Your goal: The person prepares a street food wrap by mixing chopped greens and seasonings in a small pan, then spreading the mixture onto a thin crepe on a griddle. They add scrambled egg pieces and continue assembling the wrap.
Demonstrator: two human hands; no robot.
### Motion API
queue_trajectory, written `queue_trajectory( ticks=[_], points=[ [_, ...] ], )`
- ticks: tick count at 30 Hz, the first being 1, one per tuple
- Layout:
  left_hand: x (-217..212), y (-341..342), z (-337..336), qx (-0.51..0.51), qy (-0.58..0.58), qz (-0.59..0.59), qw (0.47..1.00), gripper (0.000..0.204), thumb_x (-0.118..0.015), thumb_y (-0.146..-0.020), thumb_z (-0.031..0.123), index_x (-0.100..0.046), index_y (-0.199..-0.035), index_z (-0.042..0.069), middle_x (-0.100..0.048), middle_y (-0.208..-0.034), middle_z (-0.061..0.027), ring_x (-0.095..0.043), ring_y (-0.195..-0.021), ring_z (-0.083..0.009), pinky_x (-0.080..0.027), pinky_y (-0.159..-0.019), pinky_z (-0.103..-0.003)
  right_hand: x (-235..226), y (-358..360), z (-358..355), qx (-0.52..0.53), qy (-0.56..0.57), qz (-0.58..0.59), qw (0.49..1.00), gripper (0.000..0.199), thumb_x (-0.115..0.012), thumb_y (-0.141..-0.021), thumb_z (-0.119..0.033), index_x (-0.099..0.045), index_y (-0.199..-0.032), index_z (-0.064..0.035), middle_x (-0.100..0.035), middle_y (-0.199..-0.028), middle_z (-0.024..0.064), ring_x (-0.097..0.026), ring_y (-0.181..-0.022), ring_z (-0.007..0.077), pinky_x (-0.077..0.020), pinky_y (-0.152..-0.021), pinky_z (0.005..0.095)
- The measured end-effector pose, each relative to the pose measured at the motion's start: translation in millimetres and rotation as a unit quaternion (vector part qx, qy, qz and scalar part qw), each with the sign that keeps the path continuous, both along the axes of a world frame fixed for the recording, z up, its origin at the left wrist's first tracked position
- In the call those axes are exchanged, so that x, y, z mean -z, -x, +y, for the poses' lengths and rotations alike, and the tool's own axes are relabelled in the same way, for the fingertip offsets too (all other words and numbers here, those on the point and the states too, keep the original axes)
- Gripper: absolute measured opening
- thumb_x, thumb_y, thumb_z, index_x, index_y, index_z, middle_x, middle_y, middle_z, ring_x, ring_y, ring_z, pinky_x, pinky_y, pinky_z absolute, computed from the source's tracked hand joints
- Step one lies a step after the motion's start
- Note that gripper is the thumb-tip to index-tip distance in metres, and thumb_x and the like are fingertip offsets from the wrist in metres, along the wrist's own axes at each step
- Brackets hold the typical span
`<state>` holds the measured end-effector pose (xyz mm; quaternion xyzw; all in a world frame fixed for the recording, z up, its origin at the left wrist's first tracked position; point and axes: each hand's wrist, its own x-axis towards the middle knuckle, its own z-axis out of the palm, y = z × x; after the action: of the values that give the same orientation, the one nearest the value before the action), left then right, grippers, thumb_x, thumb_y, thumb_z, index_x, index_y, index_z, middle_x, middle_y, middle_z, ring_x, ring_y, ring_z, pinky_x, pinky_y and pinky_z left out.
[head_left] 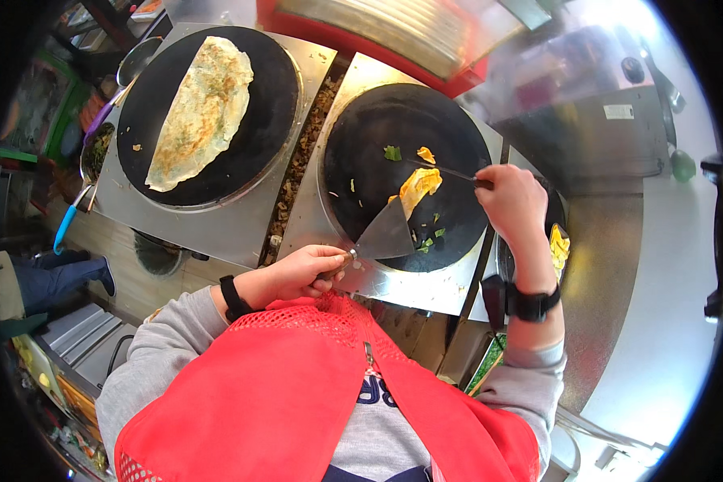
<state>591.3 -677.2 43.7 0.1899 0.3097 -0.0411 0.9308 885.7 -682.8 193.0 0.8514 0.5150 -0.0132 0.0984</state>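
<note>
With my left hand closed round its handle, a wide triangular metal scraper lies low over the right round black griddle. Its tip meets a folded yellow piece of egg. My right hand grips the dark handle of a long thin spatula, whose blade reaches across the griddle just above that egg. A smaller egg scrap and a green leaf piece lie beyond the blade. Several green bits are scattered beside the scraper.
On the left black griddle rests a folded, browned pancake. A crumb-filled gap separates the two steel griddle stands. More yellow egg sits in a dark pan at the right. A blue-handled utensil hangs at the left, near another person's leg.
</note>
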Motion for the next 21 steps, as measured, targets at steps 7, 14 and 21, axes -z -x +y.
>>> queue_trajectory(
  ticks=[7, 14, 21],
  points=[
    [5, 4, 4, 0.02, 0.011, -0.014, 1.0, 0.021, -0.047, -0.101, 0.02, -0.053, -0.119, 0.009, -0.052, -0.087, -0.0017, -0.033, -0.054, -0.0047, -0.024, -0.042, -0.017, -3, 12, -8, -0.03, -0.013, -0.021, 0.999, 0.017, -0.061, -0.08, -0.016, -0.076, -0.089, -0.018, -0.071, -0.086, 0.009, -0.069, -0.082, 0.0291, -0.0549, -0.074, 0.0389],
    [1, 8, 7, 0.023, 0.011, -0.015, 1.0, 0.017, -0.046, -0.102, 0.02, -0.053, -0.112, 0.009, -0.051, -0.085, -0.0015, -0.032, -0.054, -0.0048, -0.023, -0.042, -0.017, -3, 24, -16, -0.034, 0.003, -0.008, 0.999, 0.018, -0.061, -0.082, -0.019, -0.075, -0.094, -0.019, -0.071, -0.084, 0.0102, -0.069, -0.08, 0.0294, -0.0552, -0.072, 0.04],
    [-1, 12, 8, 0.037, 0.024, 0.011, 0.999, 0.017, -0.047, -0.101, 0.02, -0.052, -0.113, 0.009, -0.051, -0.085, -0.0024, -0.033, -0.054, -0.0049, -0.024, -0.043, -0.017, -2, 35, -22, 0.004, 0.029, 0.003, 1.0, 0.016, -0.063, -0.081, -0.021, -0.075, -0.092, -0.0194, -0.071, -0.081, 0.0079, -0.069, -0.081, 0.0282, -0.0547, -0.073, 0.0384]
  ],
)
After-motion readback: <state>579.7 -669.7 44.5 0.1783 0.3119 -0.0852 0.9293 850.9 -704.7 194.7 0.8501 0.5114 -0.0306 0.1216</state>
